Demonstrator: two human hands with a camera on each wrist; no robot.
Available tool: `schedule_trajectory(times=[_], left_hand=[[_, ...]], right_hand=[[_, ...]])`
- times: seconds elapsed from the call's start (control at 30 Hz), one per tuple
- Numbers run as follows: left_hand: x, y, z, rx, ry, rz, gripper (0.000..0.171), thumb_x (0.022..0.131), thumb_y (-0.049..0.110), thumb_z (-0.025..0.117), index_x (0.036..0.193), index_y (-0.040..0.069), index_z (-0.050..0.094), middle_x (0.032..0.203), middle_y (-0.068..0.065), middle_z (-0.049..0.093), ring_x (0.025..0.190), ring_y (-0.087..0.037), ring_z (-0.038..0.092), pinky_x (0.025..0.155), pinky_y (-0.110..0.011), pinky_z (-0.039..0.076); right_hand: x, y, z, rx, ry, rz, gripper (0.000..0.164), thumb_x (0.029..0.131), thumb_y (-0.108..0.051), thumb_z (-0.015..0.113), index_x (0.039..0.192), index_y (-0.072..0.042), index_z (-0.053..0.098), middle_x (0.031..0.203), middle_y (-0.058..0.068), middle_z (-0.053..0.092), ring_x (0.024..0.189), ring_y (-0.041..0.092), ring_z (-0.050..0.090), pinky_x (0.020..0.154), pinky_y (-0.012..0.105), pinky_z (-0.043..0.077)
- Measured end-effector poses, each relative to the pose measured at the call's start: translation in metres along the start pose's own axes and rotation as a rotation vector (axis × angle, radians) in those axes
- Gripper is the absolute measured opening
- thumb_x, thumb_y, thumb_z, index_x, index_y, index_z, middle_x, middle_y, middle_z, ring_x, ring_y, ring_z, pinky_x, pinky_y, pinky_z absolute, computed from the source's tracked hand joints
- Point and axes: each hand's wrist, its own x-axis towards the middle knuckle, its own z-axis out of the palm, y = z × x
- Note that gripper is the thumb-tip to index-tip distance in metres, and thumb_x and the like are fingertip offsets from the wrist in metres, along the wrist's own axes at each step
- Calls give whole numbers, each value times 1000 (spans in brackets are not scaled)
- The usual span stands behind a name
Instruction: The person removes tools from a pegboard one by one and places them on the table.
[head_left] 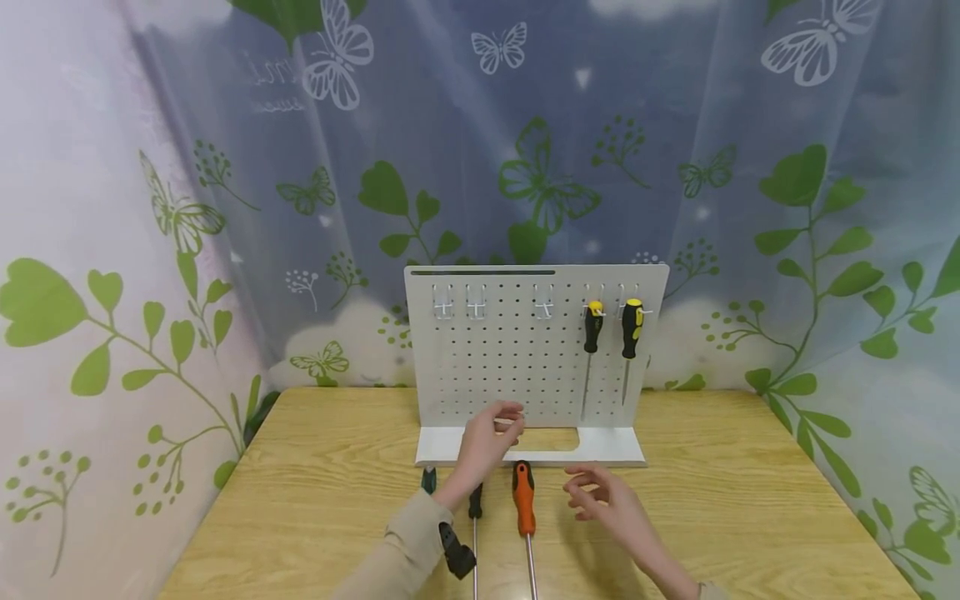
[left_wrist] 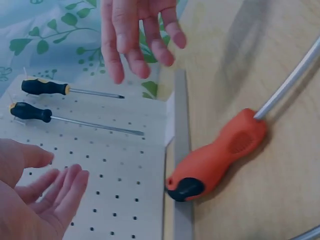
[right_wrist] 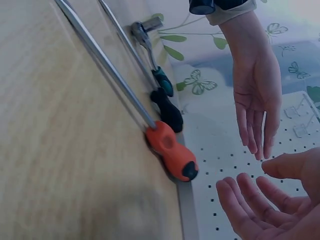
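Observation:
My left hand (head_left: 486, 442) hovers in front of the white pegboard (head_left: 510, 358), fingers loosely bent and holding nothing. Lower and to the right, my right hand (head_left: 611, 504) is also in the air, relaxed, with nothing in it. Between them on the table lies an orange screwdriver (head_left: 524, 500), its handle end by the board's base and its shaft pointing toward me. A black-handled screwdriver (head_left: 476, 504) lies left of it, partly hidden by my left arm. Beyond that is a ratchet wrench (right_wrist: 162, 81) with a green and black grip. Neither hand touches a tool.
Two black-and-yellow screwdrivers (head_left: 592, 329) (head_left: 632, 329) hang on the board's right hooks. Bare hooks (head_left: 443, 307) (head_left: 476, 307) (head_left: 543, 307) are at the left and middle. The board stands on the wooden table (head_left: 735, 492), before a printed curtain (head_left: 465, 108).

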Motion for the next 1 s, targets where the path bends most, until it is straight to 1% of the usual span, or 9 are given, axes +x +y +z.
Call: schedule_trajectory(times=[0.1,0.17,0.27,0.33,0.43,0.5,0.57,0.8,1.0], left_hand=[[8,7,0,-6,-6,23,27,103,15,61,127,4,65,118,-12,70,100,-27,71,81,-34,63],[14,11,0,-17,-8,37,28,104,19,60,128,6,65,119,-11,70,101,-24,70,83,-34,62],[23,15,2,-41,-14,63,32,105,24,58,130,6,65,122,-9,70,105,-24,69,88,-35,61],[28,18,4,-39,-14,80,34,105,26,57,131,5,64,123,-8,71,108,-24,68,91,-34,59],[37,22,6,-31,-12,106,36,105,26,57,132,4,63,126,-8,70,113,-24,66,98,-33,56],[43,25,8,-26,-7,124,35,106,25,56,132,3,63,126,-9,69,115,-25,65,100,-33,55],[49,27,9,-29,-3,144,35,106,23,56,133,2,62,128,-11,68,117,-25,64,102,-33,54],[65,36,10,-33,-9,150,36,105,23,56,137,5,60,134,-9,65,123,-23,62,106,-31,51],[74,39,14,-59,-10,169,36,105,22,55,137,4,59,136,-11,64,123,-25,61,106,-32,51]], right_hand=[[7,-7,-5,-22,72,-24,30,100,-6,63,128,2,60,115,25,67,95,29,70,75,34,64],[13,-10,-9,-40,119,-64,30,99,-4,63,128,2,61,117,24,67,99,29,70,78,30,63],[21,-13,-14,-83,184,-116,33,99,-5,63,132,1,61,124,21,67,107,31,69,82,25,60],[27,-14,-19,-119,218,-136,36,100,-9,64,135,0,60,129,20,66,112,34,67,86,24,58],[37,-14,-25,-148,247,-157,42,101,-10,63,141,0,55,136,22,61,121,39,62,95,35,57],[44,-14,-29,-143,257,-160,46,101,-9,63,144,0,51,140,23,58,126,42,58,101,46,54],[52,-13,-33,-126,267,-157,49,101,-8,63,146,1,48,143,25,54,130,43,54,105,53,50],[79,-6,-42,-68,275,-131,55,101,-8,62,151,0,41,152,23,45,138,41,45,112,54,43],[100,3,-41,-46,299,-142,55,99,0,60,150,3,39,148,28,46,135,46,46,111,58,43]])
